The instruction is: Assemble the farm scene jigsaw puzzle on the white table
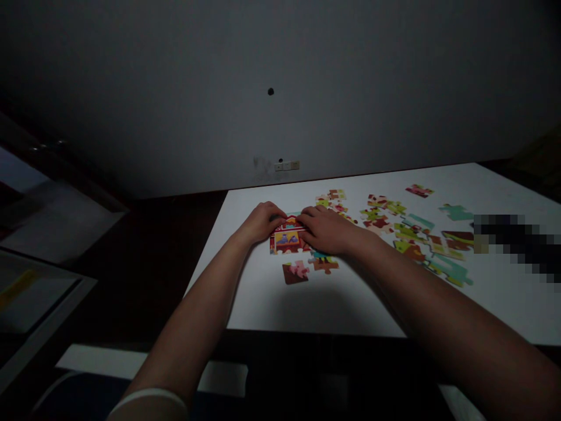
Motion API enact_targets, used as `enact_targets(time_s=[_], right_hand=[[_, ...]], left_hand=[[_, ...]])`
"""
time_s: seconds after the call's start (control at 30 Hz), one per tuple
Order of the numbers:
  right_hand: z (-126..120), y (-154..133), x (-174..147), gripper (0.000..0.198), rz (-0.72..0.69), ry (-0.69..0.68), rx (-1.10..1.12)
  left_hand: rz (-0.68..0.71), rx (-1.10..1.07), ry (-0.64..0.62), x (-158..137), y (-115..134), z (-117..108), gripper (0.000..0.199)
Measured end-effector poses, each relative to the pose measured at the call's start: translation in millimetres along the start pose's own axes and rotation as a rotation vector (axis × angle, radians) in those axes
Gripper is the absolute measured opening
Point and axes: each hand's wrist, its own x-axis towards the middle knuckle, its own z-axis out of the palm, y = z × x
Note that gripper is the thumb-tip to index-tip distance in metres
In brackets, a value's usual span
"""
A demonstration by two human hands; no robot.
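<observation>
A joined section of a jigsaw puzzle [286,242], red with a yellow window and blue-purple figures, lies flat on the white table [263,304]. My left hand [263,222] grips its upper left edge, thumb and forefinger drawn toward each other. Over its right side rests my right hand [326,229], fingers bent and pressing on the pieces; the palm hides part of that side. Just below the section lie a pink-and-brown puzzle piece [295,272] and a brown-and-teal puzzle piece [324,263], apart from the section or partly covered by my right hand.
Several loose puzzle pieces [409,231] spread across the table to the right of my right hand, some overlapping. A pink piece [419,190] and a teal piece [456,211] lie farther off. A grey wall [197,117] with sockets [287,166] stands behind the table.
</observation>
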Motion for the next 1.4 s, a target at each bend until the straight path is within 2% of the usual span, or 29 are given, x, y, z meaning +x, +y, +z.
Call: enact_targets(time_s=[0.13, 0.3, 0.37, 0.47, 0.53, 0.7, 0.8, 0.97, 1.03, 1.1, 1.23, 1.33, 1.4], right_hand=[[0, 1, 0, 0.032, -0.012, 0.011, -0.004], [2, 2, -1, 0.033, -0.021, 0.018, -0.041], [0, 1, -1, 0.033, -0.018, 0.012, -0.053], [-3, -1, -1, 0.033, -0.002, -0.011, -0.064], [-4, -1, -1, 0.032, 0.012, -0.024, -0.070], [-9, -4, -1, 0.033, 0.012, -0.059, -0.104], [-25, -8, -1, 0.031, 0.002, -0.056, -0.153], [-77, -17, 1, 0.035, 0.023, 0.057, -0.226], [-92, -22, -1, 0.033, 0.044, 0.023, -0.229], [-97, -30, -9, 0.030, 0.070, -0.033, -0.213], [-73, -63, -46, 0.027, 0.053, -0.127, -0.098], [-40, -97, -82, 0.027, 0.024, -0.068, -0.025], [-21, -118, -101, 0.042, 0.047, -0.012, 0.000]], left_hand=[[-0.003, 0.002, 0.018, -1, -2, 0, 0.023], [-0.122, 0.024, 0.151, -3, 1, -2, 0.037], [-0.086, 0.059, 0.080, -4, 5, 1, 0.041], [-0.035, 0.152, -0.129, -7, 13, 10, 0.052], [-0.038, 0.211, -0.223, -7, 17, 17, 0.060], [-0.056, 0.275, -0.269, -7, 22, 21, 0.064], [-0.072, 0.288, -0.274, -7, 24, 18, 0.064], [-0.067, 0.263, -0.261, -9, 25, 16, 0.061], [-0.053, 0.224, -0.224, -10, 23, 17, 0.058], [-0.038, 0.168, -0.169, -11, 22, 19, 0.055], [-0.047, 0.047, -0.079, -12, 18, 21, 0.046], [-0.063, -0.042, -0.038, -11, 15, 21, 0.041], [-0.097, -0.180, -0.002, -8, 13, 20, 0.037]])
